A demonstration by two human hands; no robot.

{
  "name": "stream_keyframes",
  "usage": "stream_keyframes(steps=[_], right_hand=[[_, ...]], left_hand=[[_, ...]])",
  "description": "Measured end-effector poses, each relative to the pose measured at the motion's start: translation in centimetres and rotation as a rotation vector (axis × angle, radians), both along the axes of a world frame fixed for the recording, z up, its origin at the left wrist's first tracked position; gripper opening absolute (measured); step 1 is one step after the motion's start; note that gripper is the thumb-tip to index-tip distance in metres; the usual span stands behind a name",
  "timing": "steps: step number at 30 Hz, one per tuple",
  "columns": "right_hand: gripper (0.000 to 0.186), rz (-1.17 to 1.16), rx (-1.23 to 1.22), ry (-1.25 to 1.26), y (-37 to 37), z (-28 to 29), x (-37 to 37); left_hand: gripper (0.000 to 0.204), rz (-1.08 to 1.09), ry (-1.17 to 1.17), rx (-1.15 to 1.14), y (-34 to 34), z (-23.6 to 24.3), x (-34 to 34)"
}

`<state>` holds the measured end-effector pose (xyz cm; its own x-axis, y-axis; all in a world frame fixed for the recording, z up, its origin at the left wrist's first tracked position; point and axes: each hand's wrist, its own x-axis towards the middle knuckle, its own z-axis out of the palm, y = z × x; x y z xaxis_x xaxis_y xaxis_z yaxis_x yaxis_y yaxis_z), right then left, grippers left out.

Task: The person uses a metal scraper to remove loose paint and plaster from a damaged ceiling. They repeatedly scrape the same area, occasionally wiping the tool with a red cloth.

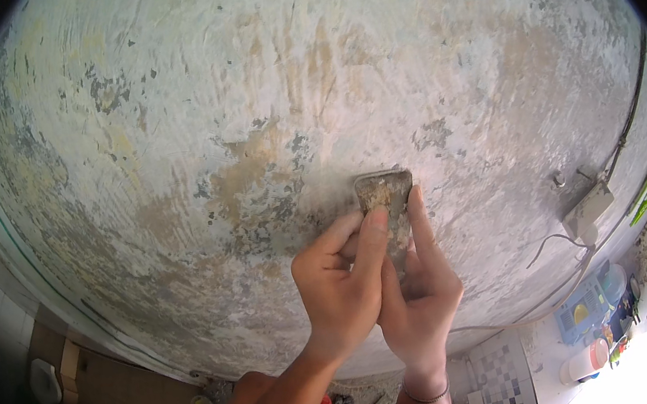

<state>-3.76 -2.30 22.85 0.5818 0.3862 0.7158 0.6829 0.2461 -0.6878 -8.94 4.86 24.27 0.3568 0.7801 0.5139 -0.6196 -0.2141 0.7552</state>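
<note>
Both my hands are raised to a patchy, scraped wall (401,47) and close together on one worn scraper (384,186). It is flat, with rounded corners, and stained brown and grey. Its wide end points up, against or very near the wall surface. My left hand (340,281) grips it from the left, the thumb pressed on its face. My right hand (424,295) holds its lower part and right side, with the index finger stretched along the edge. The palms hide the lower end of the scraper.
At the right, a white electrical box (588,211) with loose cables hangs on the wall. Below it stand a blue plastic basket (583,307) and a white container (584,362) on a ledge. A brown door or panel (134,399) is at the lower left.
</note>
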Motion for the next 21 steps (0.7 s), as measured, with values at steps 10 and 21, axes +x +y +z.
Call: stream_keyframes(steps=[10,21], right_hand=[[0.067,-0.052,-0.067,-0.020,0.0,0.6,-0.6],[0.068,-0.027,-0.069,-0.010,0.2,0.5,-0.9]], left_hand=[[0.023,0.032,-0.018,-0.010,0.1,-0.1,-0.1],[0.022,0.024,-0.028,0.055,0.5,-0.2,-0.4]])
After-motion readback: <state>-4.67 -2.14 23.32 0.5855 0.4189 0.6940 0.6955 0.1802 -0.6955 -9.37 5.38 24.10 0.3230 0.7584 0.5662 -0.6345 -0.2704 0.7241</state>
